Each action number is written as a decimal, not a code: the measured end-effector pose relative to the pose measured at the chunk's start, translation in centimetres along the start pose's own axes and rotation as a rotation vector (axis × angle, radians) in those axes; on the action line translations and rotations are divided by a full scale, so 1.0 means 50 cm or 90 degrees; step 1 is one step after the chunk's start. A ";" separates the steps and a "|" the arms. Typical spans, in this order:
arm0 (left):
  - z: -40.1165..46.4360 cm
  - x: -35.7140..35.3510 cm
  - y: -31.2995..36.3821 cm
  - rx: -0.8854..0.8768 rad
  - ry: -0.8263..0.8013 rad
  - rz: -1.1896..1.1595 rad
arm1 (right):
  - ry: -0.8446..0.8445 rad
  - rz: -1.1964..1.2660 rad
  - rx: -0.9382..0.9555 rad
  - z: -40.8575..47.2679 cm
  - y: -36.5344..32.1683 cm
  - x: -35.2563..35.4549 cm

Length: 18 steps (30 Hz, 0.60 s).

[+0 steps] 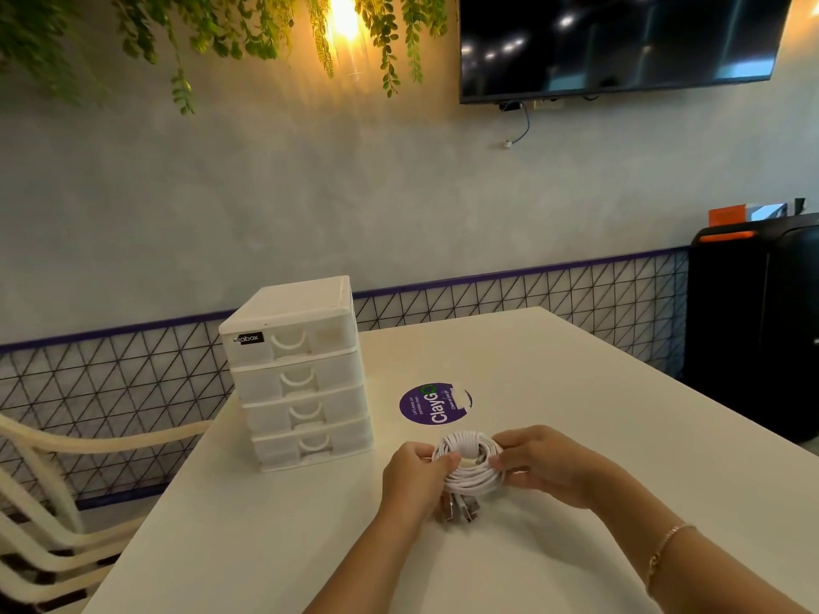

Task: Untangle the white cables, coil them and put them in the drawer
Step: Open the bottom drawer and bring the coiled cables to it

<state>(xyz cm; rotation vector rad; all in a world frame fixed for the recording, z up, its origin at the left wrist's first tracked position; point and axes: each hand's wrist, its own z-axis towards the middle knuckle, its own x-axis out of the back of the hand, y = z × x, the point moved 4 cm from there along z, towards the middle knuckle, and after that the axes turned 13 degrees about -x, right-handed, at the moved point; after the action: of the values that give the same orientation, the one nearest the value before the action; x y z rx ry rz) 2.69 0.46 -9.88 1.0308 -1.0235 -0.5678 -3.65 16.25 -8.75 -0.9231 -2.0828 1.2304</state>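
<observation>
Standing left on the white table (576, 392): white plastic four-drawer organiser (301, 378), all drawers closed. Right of it, round purple sticker (432, 403) flat on the table. Nearer the camera, left hand (414, 474) pinches the left edge of the coiled white cables (472, 465); right hand (543, 467) grips the right edge. Coil is held just above the table, metal plugs (461, 509) hanging below. Thin bracelet (664, 551) on right wrist.

A grey wall (310, 192) carries a dark television (620, 42) far right, hanging greenery (221, 24) and a warm lamp (343, 15); a cream chair (53, 502) stands left of the white tabletop (576, 392).
</observation>
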 end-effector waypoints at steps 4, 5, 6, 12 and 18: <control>-0.006 -0.001 0.016 -0.040 -0.037 0.099 | -0.050 -0.068 0.031 0.005 0.003 0.013; -0.008 -0.002 0.020 -0.044 -0.057 0.110 | -0.050 -0.078 0.034 0.007 0.002 0.016; -0.009 -0.003 0.024 -0.046 -0.077 0.111 | -0.051 -0.087 0.038 0.007 0.001 0.016; -0.007 -0.002 0.036 -0.056 -0.133 0.135 | -0.073 -0.133 0.067 0.007 0.002 0.008; -0.012 -0.006 0.038 -0.085 -0.181 0.216 | -0.029 -0.217 0.025 0.006 0.008 0.004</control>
<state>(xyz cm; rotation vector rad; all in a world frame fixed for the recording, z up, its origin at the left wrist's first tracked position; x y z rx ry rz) 3.01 1.77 -8.39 0.6484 -1.3596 -0.5023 -3.90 16.38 -9.21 -0.4989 -2.1340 1.1137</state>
